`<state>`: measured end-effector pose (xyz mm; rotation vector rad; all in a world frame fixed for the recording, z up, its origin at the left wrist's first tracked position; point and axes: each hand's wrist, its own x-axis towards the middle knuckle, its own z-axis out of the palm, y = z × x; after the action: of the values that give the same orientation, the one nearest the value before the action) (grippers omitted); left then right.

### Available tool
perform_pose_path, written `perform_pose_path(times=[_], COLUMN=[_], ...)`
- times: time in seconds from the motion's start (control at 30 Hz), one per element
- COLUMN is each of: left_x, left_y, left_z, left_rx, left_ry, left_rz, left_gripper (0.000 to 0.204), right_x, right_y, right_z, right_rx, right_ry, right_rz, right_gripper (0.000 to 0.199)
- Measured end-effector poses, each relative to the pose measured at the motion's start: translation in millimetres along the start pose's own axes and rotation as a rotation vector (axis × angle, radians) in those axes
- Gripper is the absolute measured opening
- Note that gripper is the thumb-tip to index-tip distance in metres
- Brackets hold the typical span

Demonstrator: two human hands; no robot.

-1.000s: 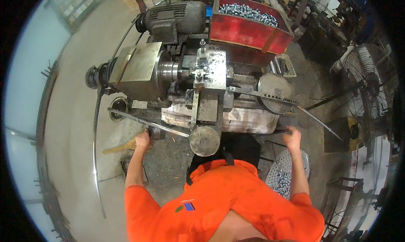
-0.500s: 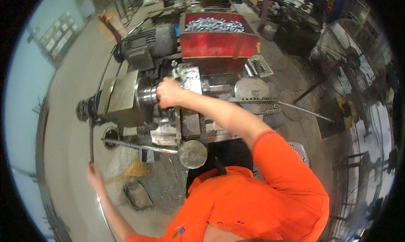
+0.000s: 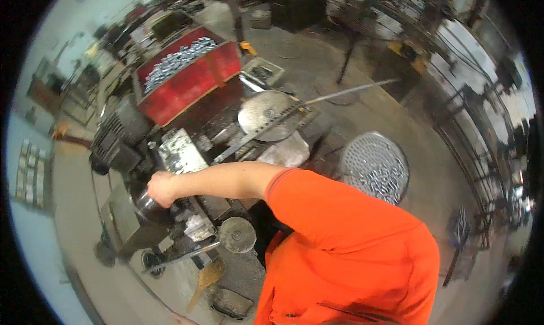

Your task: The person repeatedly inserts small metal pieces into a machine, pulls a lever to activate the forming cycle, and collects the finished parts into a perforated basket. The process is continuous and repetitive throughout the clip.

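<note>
My right hand (image 3: 162,189) is closed at the round metal spindle (image 3: 146,202) of a small lathe-like machine. The fingers curl out of sight, so whatever they hold is hidden. Beside that hand lies a flat metal block (image 3: 182,150) strewn with shiny bits. At the bottom edge only a sliver of skin from my left hand (image 3: 182,320) shows, its fingers out of sight. A long thin rod (image 3: 157,298) runs from behind the machine's headstock (image 3: 126,222) down toward that sliver.
A red bin (image 3: 195,81) of small metal pieces stands behind the machine. To the right sits a perforated round basket (image 3: 362,149) with more pieces. Two round discs and long levers (image 3: 351,90) stick out from the machine. A broom (image 3: 208,275) and dustpan (image 3: 231,303) lie on the floor.
The view has swung right, so the machine now sits further left and tilted, and the perforated basket shows more fully. My left hand has dropped almost out of sight; the right stays at the spindle.
</note>
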<state>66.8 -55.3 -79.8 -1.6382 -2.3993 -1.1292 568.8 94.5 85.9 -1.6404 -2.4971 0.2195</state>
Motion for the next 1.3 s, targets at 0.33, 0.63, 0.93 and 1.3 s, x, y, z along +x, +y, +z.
perform_pose_path(times=[0.33, 0.63, 0.93, 1.3], left_x=[-36, -9, -19, -18], left_y=[136, 143, 126, 114], left_z=[-47, -63, -56, -43], left_rx=[0.397, -0.149, -0.102, -0.216], left_ry=[-0.297, -0.675, -0.524, -0.559], left_rz=[-0.055, -0.195, -0.451, -0.353], left_gripper=[0.053, 0.028, 0.043, 0.036], right_x=[-44, -155, -493, -632], right_y=[70, 38, 77, 69], right_z=[-86, -54, 111, 247], right_rx=[-0.097, 0.336, 0.179, 0.333], right_ry=[0.451, 0.846, 0.387, -0.051], right_rz=[0.229, -0.012, 1.095, 1.603], right_gripper=[0.034, 0.044, 0.034, 0.028])
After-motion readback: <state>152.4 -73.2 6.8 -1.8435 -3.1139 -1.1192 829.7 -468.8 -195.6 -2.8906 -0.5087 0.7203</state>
